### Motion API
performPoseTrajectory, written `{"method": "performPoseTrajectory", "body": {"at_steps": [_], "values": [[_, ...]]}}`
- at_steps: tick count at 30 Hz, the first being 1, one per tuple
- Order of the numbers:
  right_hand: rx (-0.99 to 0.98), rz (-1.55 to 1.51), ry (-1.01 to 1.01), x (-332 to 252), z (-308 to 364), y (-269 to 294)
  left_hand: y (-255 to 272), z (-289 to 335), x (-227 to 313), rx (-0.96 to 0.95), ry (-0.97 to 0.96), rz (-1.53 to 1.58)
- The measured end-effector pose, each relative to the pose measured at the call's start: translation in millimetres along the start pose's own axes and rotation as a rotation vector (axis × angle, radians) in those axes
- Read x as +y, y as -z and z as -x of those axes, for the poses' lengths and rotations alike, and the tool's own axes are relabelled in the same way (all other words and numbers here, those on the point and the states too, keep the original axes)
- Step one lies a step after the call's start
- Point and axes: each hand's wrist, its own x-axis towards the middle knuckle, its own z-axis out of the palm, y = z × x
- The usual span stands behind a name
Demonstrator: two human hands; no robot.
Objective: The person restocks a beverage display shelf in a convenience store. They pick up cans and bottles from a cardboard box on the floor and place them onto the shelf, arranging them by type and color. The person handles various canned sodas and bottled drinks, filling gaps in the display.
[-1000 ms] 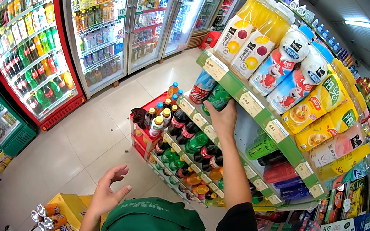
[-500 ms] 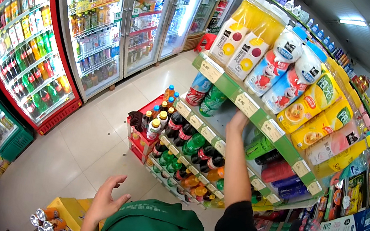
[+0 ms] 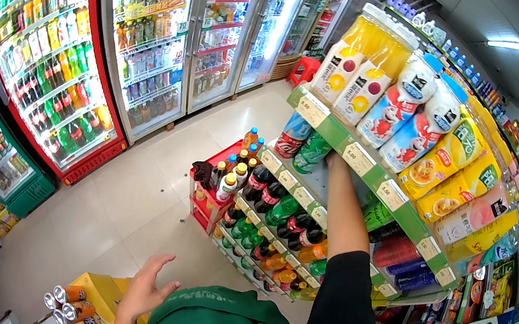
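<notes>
My right arm reaches into the second tier of a green-edged shelf rack (image 3: pixel 360 149). Only the back of my right hand (image 3: pixel 336 165) shows; its fingers are hidden under the top tier, so what they touch cannot be seen. Just left of it stand green cans (image 3: pixel 312 153) and red-and-blue cans (image 3: pixel 293 136); more green cans (image 3: pixel 376 216) lie to the right of my forearm. My left hand (image 3: pixel 146 288) hangs open with nothing in it, thumb and fingers apart, above a yellow carton (image 3: pixel 101 293) with orange cans (image 3: pixel 70 295) on top.
Juice bottles (image 3: pixel 350 61) and white-and-blue bottles (image 3: pixel 394 105) line the rack's top. Lower tiers hold soda bottles (image 3: pixel 283 210). A red crate (image 3: pixel 201 207) with bottles stands at the rack's left end. Glass-door fridges (image 3: pixel 149 43) and a red-framed cooler (image 3: pixel 93 159) line the far side.
The view has shifted, so the rack and fridges sit further right and slightly lower. My right hand has gone deeper into the tier and shows less. My left hand stays open.
</notes>
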Motion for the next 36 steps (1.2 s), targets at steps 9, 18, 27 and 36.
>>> {"method": "performPoseTrajectory", "body": {"at_steps": [9, 18, 27, 36], "values": [[-0.015, 0.057, 0.027, 5.7, 1.6, -5.1, 12.2, 1.8, 14.2, 0.019, 0.147, 0.041], [-0.102, 0.182, 0.131, 10.1, -6.1, -23.4, 11.9, 5.5, 5.3, 0.016, 0.048, -0.054], [0.266, -0.178, 0.766, -57.4, 208.3, 36.0, -8.0, 59.1, -35.3, 0.187, 0.176, -0.161], [-1.449, 0.355, 0.424, 38.5, 428.1, -88.9, -17.5, 181.1, -17.9, 0.816, 0.606, -0.316]]}}
